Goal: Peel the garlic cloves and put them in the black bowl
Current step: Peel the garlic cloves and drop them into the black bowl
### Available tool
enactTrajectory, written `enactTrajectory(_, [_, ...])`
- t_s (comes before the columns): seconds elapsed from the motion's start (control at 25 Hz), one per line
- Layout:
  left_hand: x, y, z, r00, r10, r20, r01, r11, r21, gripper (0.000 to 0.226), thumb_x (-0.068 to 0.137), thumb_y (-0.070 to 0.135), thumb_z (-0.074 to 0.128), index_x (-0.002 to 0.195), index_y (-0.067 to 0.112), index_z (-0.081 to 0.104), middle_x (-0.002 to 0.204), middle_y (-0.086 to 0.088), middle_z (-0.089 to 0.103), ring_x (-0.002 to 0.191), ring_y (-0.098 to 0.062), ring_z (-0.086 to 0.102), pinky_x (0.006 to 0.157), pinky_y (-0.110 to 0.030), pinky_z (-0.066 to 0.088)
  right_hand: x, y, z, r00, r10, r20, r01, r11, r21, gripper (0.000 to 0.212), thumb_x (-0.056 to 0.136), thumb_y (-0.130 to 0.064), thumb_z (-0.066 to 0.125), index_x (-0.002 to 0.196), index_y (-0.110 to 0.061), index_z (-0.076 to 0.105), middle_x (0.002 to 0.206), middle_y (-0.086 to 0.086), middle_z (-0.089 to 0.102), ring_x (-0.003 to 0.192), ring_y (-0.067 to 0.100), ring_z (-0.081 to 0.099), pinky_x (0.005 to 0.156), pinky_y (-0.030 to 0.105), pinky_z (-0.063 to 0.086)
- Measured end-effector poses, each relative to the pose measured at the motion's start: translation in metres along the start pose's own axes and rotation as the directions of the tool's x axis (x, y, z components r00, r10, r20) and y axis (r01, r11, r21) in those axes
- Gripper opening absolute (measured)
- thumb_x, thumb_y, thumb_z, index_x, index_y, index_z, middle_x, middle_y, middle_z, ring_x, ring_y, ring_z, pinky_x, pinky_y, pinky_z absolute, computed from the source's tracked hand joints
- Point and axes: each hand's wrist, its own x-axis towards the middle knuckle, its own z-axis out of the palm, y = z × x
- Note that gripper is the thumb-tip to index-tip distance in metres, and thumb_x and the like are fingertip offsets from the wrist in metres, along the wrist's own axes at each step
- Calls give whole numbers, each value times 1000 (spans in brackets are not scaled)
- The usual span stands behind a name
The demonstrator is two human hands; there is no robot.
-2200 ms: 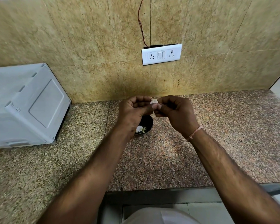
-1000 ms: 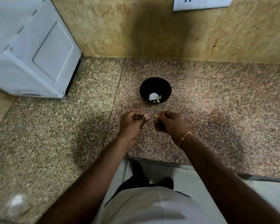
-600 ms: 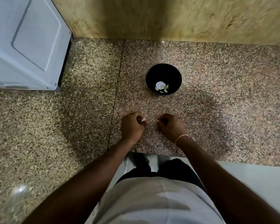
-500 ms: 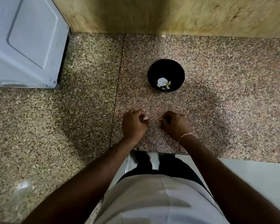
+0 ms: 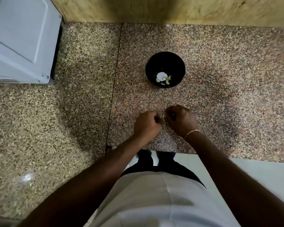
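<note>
The black bowl point(image 5: 175, 65) stands on the speckled counter, a little beyond my hands. Pale peeled garlic pieces point(image 5: 163, 78) lie in its bottom. My left hand point(image 5: 146, 126) and my right hand point(image 5: 181, 120) are held close together low over the counter near its front edge, both with fingers curled inward. Their fingertips meet around a small garlic clove, which the fingers almost wholly hide. A thin thread band sits on my right wrist.
A white appliance point(image 5: 21, 38) stands at the back left against the tiled wall point(image 5: 154, 9). The granite counter point(image 5: 236, 95) stretches to both sides of the bowl. Its front edge runs just below my wrists, with the floor beyond.
The camera has tilted down, so the wall socket left the view. My hands dropped from above the bowl to the near side of it, parted briefly, then came together again.
</note>
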Motion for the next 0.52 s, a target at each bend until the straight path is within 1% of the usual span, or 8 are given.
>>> enactTrajectory(0.08, [5,7,8,994,-106,34,105,994,20,18,90,28,70,83,12,74,79,-4,74,75,-26,70,66,-34,55,1,2,1,999,-37,17,37,999,-8,17,90,-22,68,104,-24,77,96,4,70,82,28,69,68,34,56])
enactTrajectory(0.16, [11,8,14,976,-213,36,213,977,1,27,92,32,69,82,8,76,75,-7,72,73,-27,67,63,-31,49,3,4,1,999,-33,14,33,999,-5,18,87,-16,70,102,-22,79,95,6,71,82,29,69,68,30,51])
enactTrajectory(0.2, [14,6,17,966,-256,31,257,966,-27,30,92,34,70,81,7,75,73,-7,72,71,-27,68,62,-31,49,4,6,1,1000,-27,8,27,1000,1,19,86,-15,71,101,-21,80,94,7,72,81,30,69,67,29,49])
enactTrajectory(0.24, [17,4,20,957,-288,27,289,955,-64,32,91,35,70,78,6,75,70,-7,73,68,-28,71,62,-32,54,4,7,2,1000,-24,4,24,1000,8,19,85,-14,71,100,-21,80,93,7,73,80,30,69,68,29,49])
enactTrajectory(0.32, [21,-1,25,939,-340,57,345,925,-160,35,88,37,72,72,7,74,63,-7,72,58,-28,73,60,-40,63,3,8,2,1000,-23,8,23,1000,20,19,84,-14,70,98,-20,80,93,7,74,79,28,70,68,27,49])
enactTrajectory(0.4, [21,-2,28,922,-375,98,388,886,-255,35,89,34,75,66,8,72,56,-6,71,49,-28,71,55,-47,63,4,9,2,1000,-21,16,21,999,25,16,85,-16,70,97,-21,79,93,5,74,77,25,69,67,24,48])
enactTrajectory(0.44, [22,-2,28,913,-392,113,408,867,-285,35,88,33,76,64,8,72,55,-6,70,48,-28,71,54,-49,63,4,9,2,1000,-21,21,20,999,26,14,85,-17,71,96,-21,79,93,5,74,76,24,69,66,24,48])
enactTrajectory(0.52, [24,-4,29,903,-413,115,428,856,-289,34,85,35,78,64,9,73,55,-5,70,48,-28,71,54,-49,63,5,8,2,999,-9,34,9,1000,19,12,85,-22,74,96,-22,78,91,4,73,75,24,68,66,25,50])
